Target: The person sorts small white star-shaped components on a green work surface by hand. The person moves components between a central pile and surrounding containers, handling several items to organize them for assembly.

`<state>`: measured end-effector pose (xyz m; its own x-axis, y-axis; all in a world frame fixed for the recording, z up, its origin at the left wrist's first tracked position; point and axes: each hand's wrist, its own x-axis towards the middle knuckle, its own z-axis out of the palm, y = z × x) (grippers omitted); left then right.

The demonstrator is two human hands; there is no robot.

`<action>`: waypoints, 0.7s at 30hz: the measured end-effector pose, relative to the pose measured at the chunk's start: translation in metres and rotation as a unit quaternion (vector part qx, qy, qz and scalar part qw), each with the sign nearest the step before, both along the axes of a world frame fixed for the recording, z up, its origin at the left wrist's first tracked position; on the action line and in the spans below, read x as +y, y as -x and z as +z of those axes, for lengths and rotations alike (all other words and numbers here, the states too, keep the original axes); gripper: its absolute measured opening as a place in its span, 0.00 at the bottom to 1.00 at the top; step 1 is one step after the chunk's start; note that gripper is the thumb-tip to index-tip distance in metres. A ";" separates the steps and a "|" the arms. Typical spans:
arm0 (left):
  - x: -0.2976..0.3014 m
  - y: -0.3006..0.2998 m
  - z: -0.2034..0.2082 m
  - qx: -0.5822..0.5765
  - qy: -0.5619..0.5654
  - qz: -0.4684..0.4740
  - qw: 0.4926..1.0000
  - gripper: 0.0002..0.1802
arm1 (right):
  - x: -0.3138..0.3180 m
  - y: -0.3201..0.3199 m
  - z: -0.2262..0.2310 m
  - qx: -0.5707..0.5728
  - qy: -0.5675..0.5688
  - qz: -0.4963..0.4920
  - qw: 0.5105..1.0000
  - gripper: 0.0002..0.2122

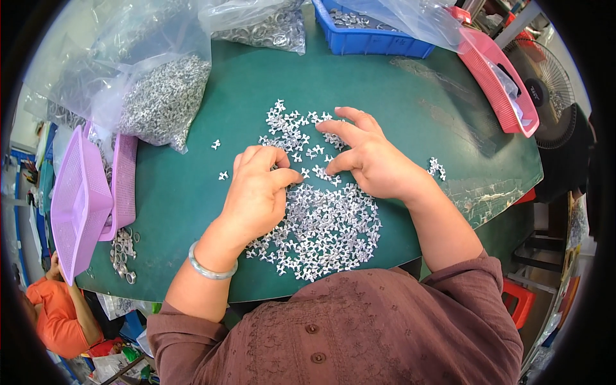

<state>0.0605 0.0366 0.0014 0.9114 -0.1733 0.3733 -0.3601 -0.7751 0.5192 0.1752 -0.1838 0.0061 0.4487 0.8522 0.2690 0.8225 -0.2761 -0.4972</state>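
Observation:
A large pile of small silver bow-shaped metal pieces (327,231) lies on the green table in front of me. Beyond it is a looser cluster of the same pieces (287,131). My left hand (258,186) rests at the left, between pile and cluster, its fingers curled in and the thumb tip by a few pieces. Whether something is pinched there is hidden. My right hand (372,157) is opposite, with fingers spread and their tips touching pieces at the cluster's right side. A pale bangle (212,269) circles my left wrist.
Clear bags of metal parts (163,96) stand far left, near purple baskets (80,199). Rings (122,253) lie by them. A blue tray (378,42) and pink basket (497,80) line the far side. Stray pieces (437,169) lie right. A person in orange (61,314) sits left.

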 end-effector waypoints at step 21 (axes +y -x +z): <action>0.000 0.000 -0.001 0.008 -0.009 -0.010 1.000 0.18 | -0.003 -0.006 0.004 -0.053 0.029 -0.020 0.998 0.15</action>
<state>0.0600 0.0363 0.0007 0.9132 -0.1979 0.3562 -0.3675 -0.7776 0.5102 0.1815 -0.1864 0.0104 0.4545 0.8498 0.2669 0.8573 -0.3360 -0.3900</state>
